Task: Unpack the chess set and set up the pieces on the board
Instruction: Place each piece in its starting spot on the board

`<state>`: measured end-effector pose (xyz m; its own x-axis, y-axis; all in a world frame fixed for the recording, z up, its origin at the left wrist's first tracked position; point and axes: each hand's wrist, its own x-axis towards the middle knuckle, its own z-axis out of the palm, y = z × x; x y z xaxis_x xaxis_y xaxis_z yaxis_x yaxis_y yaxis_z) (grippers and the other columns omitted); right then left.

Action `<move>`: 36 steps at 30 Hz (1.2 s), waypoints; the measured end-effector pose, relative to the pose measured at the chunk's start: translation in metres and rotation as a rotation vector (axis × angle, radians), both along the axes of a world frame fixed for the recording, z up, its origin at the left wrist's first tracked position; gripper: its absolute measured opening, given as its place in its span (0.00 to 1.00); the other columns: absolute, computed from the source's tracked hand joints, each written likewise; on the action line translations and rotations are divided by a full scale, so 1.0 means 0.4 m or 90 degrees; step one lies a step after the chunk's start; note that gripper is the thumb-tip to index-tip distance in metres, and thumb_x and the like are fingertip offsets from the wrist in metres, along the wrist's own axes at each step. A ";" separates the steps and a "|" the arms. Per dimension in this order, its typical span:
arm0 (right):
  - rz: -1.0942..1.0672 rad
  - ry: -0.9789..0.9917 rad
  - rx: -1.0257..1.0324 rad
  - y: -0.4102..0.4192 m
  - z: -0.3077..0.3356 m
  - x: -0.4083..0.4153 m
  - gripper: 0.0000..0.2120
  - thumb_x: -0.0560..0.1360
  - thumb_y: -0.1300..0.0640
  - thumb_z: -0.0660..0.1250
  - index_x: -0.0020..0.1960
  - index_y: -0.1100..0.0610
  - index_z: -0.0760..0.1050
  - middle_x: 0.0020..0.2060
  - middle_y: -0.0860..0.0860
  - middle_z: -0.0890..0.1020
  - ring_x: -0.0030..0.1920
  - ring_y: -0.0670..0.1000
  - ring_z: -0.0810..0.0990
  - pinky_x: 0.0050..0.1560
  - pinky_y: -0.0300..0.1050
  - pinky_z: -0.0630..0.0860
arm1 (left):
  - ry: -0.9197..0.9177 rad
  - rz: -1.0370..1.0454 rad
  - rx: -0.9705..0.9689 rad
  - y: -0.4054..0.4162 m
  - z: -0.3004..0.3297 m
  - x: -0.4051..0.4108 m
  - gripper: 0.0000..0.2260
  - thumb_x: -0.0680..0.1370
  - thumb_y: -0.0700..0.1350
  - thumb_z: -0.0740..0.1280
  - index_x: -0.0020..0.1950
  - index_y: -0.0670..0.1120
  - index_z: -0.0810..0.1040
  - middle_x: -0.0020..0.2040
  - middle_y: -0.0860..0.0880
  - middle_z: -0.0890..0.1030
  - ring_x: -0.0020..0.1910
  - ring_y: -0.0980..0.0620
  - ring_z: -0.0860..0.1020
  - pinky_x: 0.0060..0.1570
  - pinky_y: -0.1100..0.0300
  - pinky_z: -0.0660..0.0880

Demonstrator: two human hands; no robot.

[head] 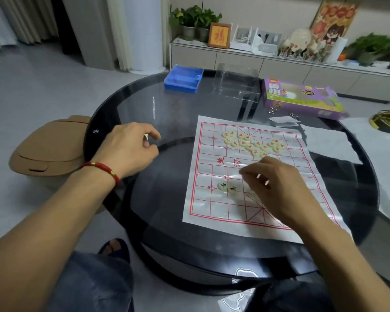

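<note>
Hovering right hand (277,188) over board (203,199); left hand (131,149) off-board.

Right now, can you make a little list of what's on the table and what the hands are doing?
board: paper sheet with red grid, flat on the round glass table
far pieces: heap of pale discs, unsorted
near pieces: two discs side by side
right hand: fingers curled over the board; what they hold is hidden
left hand: loosely curled, off the board
packaging: blue tray, purple box
</note>
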<state>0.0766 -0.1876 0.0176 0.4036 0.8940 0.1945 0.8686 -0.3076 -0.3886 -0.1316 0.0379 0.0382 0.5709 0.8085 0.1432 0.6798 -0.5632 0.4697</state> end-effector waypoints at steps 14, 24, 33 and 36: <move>0.251 -0.155 -0.037 0.429 -0.090 -0.304 0.21 0.79 0.60 0.59 0.72 0.53 0.68 0.73 0.48 0.70 0.66 0.56 0.69 0.55 0.53 0.69 | 0.120 0.101 -0.028 0.105 -0.021 -0.141 0.15 0.74 0.36 0.68 0.57 0.52 0.82 0.41 0.52 0.78 0.46 0.49 0.76 0.50 0.58 0.73; 0.249 -0.250 -0.023 0.331 -0.089 -0.274 0.20 0.78 0.59 0.64 0.69 0.53 0.72 0.64 0.51 0.76 0.61 0.56 0.72 0.53 0.51 0.68 | 0.110 0.055 -0.033 0.085 -0.030 -0.142 0.11 0.76 0.43 0.69 0.57 0.55 0.81 0.41 0.53 0.77 0.49 0.45 0.78 0.55 0.50 0.79; 0.254 -0.165 0.007 0.337 -0.094 -0.235 0.16 0.80 0.59 0.67 0.66 0.50 0.77 0.58 0.54 0.79 0.55 0.56 0.74 0.51 0.54 0.77 | 0.068 -0.026 0.009 0.026 -0.025 -0.085 0.09 0.75 0.48 0.69 0.55 0.58 0.82 0.40 0.56 0.80 0.46 0.48 0.78 0.55 0.48 0.78; 0.257 -0.180 0.021 0.328 -0.100 -0.236 0.13 0.77 0.62 0.70 0.61 0.54 0.79 0.51 0.55 0.78 0.50 0.56 0.75 0.44 0.52 0.77 | 0.076 -0.056 0.032 0.011 -0.027 -0.072 0.10 0.76 0.48 0.69 0.56 0.57 0.82 0.41 0.56 0.80 0.46 0.48 0.78 0.54 0.47 0.78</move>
<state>-0.0177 -0.0564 -0.0223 -0.0457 0.9597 0.2772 0.9887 0.0832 -0.1249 -0.1605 0.0424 0.0272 0.6543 0.7483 0.1090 0.6765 -0.6436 0.3580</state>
